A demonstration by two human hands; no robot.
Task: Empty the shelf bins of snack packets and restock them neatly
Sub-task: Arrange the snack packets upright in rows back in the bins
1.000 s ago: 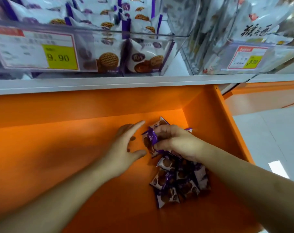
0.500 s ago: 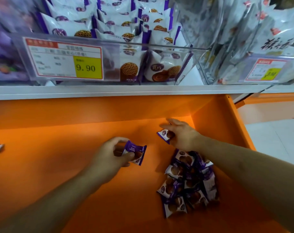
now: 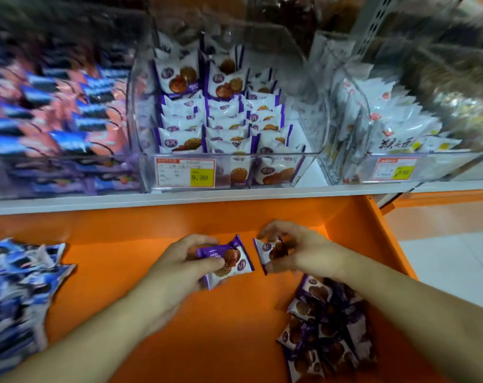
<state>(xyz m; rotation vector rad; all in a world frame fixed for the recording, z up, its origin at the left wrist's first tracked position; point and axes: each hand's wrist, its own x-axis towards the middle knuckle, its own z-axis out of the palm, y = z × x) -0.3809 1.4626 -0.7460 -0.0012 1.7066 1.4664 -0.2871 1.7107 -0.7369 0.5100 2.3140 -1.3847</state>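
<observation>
Over the orange counter (image 3: 102,272), two hands are seen, each holding snack packets. The left hand (image 3: 179,268) is curled round two purple-and-white packets (image 3: 229,265), one stacked on the other, with the thumb pressed on top. The right hand (image 3: 298,251) pinches one packet (image 3: 266,251) of the same kind between thumb and curled fingers (image 3: 270,230). The two held groups lie just beside each other, apart by a narrow gap, near the middle of the counter.

A loose pile of purple packets (image 3: 326,327) rests on the counter to the near right, under the right forearm; the count cannot be told exactly, but about ten are visible. A second pile of blue-and-white packets (image 3: 16,294) lies at the near left edge, blurred.

On the white shelf (image 3: 179,199) beyond the counter, three clear bins are seen side by side. The middle bin (image 3: 229,172) holds three rows of purple-and-white packets standing upright, and one price label (image 3: 185,172) reading 9.90 is fixed to its front. The left bin (image 3: 55,175) holds blue and pink packets, blurred. The right bin (image 3: 428,167) holds white packets and carries one label (image 3: 396,169).
</observation>
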